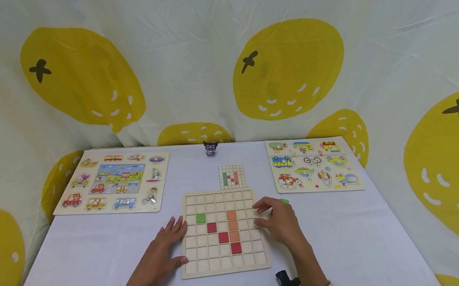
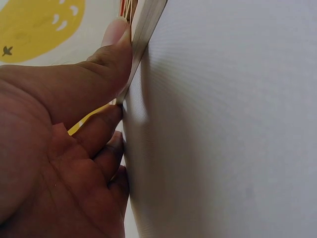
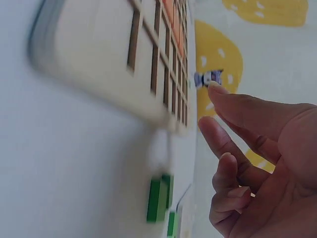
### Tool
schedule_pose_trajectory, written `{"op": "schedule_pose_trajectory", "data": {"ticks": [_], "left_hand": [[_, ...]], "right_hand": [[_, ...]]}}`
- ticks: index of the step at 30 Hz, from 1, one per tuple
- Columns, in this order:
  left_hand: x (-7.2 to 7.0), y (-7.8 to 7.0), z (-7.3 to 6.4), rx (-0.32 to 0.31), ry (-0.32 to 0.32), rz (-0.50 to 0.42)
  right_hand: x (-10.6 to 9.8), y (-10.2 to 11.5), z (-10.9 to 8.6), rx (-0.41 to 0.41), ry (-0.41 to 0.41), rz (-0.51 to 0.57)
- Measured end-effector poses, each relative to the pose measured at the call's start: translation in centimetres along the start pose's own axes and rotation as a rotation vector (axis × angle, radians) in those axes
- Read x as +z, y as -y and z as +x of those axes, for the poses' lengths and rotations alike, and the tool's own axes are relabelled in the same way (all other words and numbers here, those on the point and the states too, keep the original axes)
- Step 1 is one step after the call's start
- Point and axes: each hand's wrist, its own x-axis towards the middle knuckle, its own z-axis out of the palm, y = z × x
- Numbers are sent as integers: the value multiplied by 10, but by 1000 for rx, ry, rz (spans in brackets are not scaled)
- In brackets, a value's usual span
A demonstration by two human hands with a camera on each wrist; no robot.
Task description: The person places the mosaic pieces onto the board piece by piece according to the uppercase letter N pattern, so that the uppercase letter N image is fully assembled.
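Note:
A wooden grid board (image 1: 227, 271) lies flat on the table, bearing one green square (image 1: 200, 218), three red squares (image 1: 223, 237) in a diagonal and three orange squares (image 1: 232, 225) in a column. At its left edge rests my left hand (image 1: 162, 247), thumb and fingers spread against the side. My right hand (image 1: 280, 220) hovers by the right edge, fingers loosely bent, with nothing between thumb and forefinger. Green blocks (image 3: 157, 199) lie beside the board near that hand, mostly hidden behind it in the head view. Behind the board is a small pattern card (image 1: 236, 166) with a coloured grid.
A vehicle puzzle board (image 1: 160, 179) lies at the back left, and another picture puzzle (image 1: 319, 182) at the back right. A small dark figurine (image 1: 211, 148) stands at the table's far edge, before a fruit-patterned curtain (image 1: 187, 72).

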Motion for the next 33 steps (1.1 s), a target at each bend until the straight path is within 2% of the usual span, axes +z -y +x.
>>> {"op": "schedule_pose_trajectory", "data": {"ticks": [6,11,15,22,27,33], "left_hand": [[0,-1,0,4,-7,3],[1,-1,1,-11,-1,7],[2,-1,1,-21,4,4],[1,-1,1,1,-7,3],[2,-1,1,-14,0,6],[3,-1,1,-14,-8,7]], "right_hand": [[-16,-24,2,38,-8,-56],[-23,-34,3,65,2,-104],[-23,-38,4,62,9,-118],[-21,-42,7,77,-1,-146],[-22,-41,10,81,-1,-161],[-23,-39,10,96,-16,-130]]}}
